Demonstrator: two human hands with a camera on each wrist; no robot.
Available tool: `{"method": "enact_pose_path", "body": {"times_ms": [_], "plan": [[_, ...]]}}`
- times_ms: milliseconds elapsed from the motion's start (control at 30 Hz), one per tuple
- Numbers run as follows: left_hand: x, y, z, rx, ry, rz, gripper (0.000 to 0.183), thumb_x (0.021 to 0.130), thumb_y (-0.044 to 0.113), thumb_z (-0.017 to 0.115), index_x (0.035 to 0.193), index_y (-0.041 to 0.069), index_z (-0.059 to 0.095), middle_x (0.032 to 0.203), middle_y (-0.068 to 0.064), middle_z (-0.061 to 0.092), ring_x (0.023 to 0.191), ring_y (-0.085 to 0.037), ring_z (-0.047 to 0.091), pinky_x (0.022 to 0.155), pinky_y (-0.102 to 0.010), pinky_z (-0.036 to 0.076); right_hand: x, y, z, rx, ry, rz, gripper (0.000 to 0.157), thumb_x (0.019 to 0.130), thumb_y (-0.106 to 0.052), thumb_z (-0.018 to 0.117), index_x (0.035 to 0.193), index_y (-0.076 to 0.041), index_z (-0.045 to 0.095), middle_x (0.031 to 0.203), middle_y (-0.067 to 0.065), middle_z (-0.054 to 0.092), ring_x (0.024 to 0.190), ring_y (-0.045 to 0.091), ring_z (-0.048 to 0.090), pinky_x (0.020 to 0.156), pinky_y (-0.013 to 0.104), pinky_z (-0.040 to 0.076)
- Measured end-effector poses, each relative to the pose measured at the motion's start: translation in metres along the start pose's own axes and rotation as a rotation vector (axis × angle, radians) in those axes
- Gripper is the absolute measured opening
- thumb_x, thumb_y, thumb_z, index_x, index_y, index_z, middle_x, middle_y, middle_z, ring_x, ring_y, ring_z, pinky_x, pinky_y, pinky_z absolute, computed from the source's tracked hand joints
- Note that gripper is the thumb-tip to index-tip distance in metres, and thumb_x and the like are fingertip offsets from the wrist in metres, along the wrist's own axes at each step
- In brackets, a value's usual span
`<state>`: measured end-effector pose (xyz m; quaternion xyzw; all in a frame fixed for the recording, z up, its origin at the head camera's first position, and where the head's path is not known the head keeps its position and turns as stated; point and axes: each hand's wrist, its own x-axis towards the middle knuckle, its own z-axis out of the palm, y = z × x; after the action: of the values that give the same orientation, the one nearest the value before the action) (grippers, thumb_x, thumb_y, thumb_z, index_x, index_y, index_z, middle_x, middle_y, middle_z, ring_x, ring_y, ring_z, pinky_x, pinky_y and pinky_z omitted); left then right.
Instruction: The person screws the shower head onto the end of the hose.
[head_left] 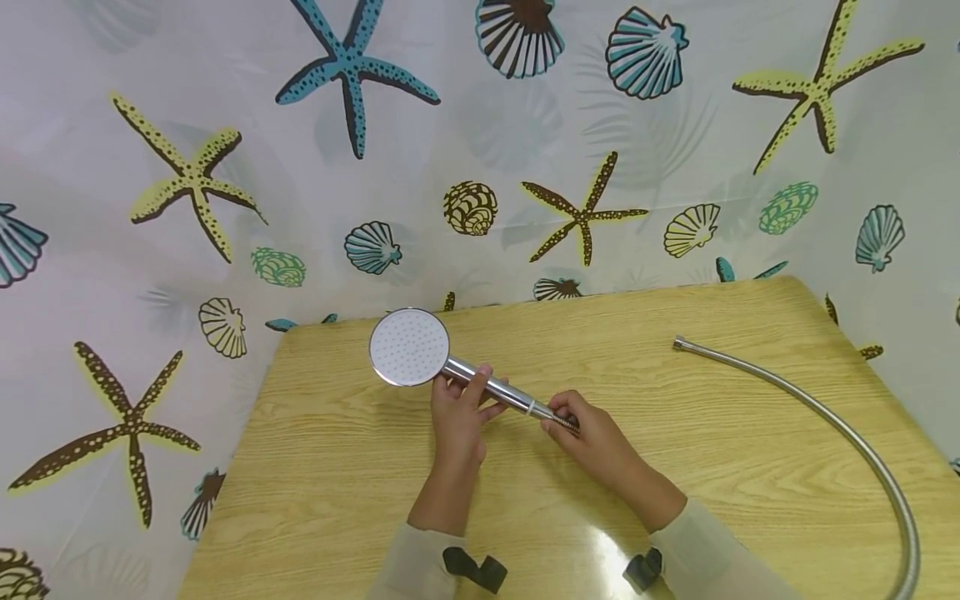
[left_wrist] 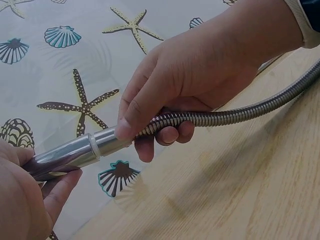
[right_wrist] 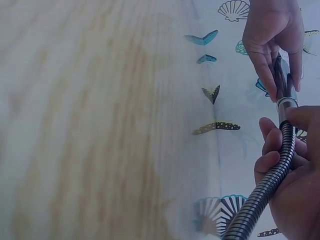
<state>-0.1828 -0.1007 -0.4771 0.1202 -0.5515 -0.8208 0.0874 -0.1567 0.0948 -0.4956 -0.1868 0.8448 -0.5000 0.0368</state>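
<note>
A chrome handheld shower head (head_left: 409, 347) with a round white spray face is held above the table, face up. My left hand (head_left: 458, 417) grips its handle (head_left: 507, 392) with thumb and fingers. At the handle's lower end, my right hand (head_left: 592, 437) pinches the metal collar of a ribbed flexible shower hose (left_wrist: 225, 118). The collar meets the handle beside a pale ring (left_wrist: 94, 145); whether it is threaded on is hidden by the fingers. From the right hand the hose trails away, and its other end piece (head_left: 678, 342) lies on the table at the right.
The wood-grain table (head_left: 337, 500) spreads beneath both hands. Behind it and at both sides hangs a white curtain (head_left: 420, 108) printed with starfish and shells. The hose (head_left: 847, 425) curves along the table's right side. Black straps (head_left: 475, 569) sit at the wrists.
</note>
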Motion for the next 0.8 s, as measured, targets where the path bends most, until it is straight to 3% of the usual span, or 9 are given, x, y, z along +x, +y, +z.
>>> {"method": "enact_pose_path", "body": {"times_ms": [133, 333, 600, 800], "plan": [[-0.0002, -0.0001, -0.0002, 0.0, -0.004, 0.007, 0.038, 0.095, 0.019, 0.073, 0.124, 0.01, 0.05, 0.105, -0.007, 0.065, 0.1, -0.037, 0.074, 0.074, -0.045, 0.066, 0.0, -0.001, 0.0, 0.008, -0.014, 0.024, 0.028, 0.105, -0.025, 0.056, 0.127, -0.008, 0.059, 0.102, 0.004, 0.07, 0.086, 0.016, 0.063, 0.069, 0.021, 0.052], [0.0004, -0.0012, 0.0003, 0.003, -0.008, 0.0, 0.039, 0.094, 0.021, 0.074, 0.124, 0.01, 0.05, 0.105, -0.007, 0.065, 0.1, -0.036, 0.075, 0.075, -0.045, 0.066, 0.0005, -0.0004, -0.0007, 0.027, 0.0, 0.005, 0.04, 0.101, -0.022, 0.065, 0.134, -0.006, 0.05, 0.098, 0.001, 0.066, 0.075, 0.012, 0.055, 0.064, 0.021, 0.049], [-0.0002, -0.0002, 0.0001, 0.006, -0.012, 0.007, 0.038, 0.095, 0.021, 0.073, 0.124, 0.01, 0.051, 0.106, -0.008, 0.065, 0.1, -0.037, 0.074, 0.075, -0.045, 0.066, -0.0005, 0.0005, 0.0001, 0.01, 0.017, -0.007, 0.022, 0.102, -0.021, 0.063, 0.119, -0.011, 0.055, 0.095, 0.0, 0.065, 0.076, 0.01, 0.054, 0.065, 0.021, 0.049], [-0.0002, 0.001, 0.0002, 0.001, -0.005, 0.009, 0.036, 0.095, 0.019, 0.073, 0.123, 0.01, 0.051, 0.104, -0.008, 0.066, 0.101, -0.039, 0.074, 0.076, -0.045, 0.066, 0.0, -0.001, 0.0004, -0.007, -0.003, 0.005, 0.026, 0.105, -0.027, 0.056, 0.125, -0.01, 0.06, 0.098, -0.001, 0.067, 0.081, 0.012, 0.057, 0.068, 0.022, 0.051]]}}
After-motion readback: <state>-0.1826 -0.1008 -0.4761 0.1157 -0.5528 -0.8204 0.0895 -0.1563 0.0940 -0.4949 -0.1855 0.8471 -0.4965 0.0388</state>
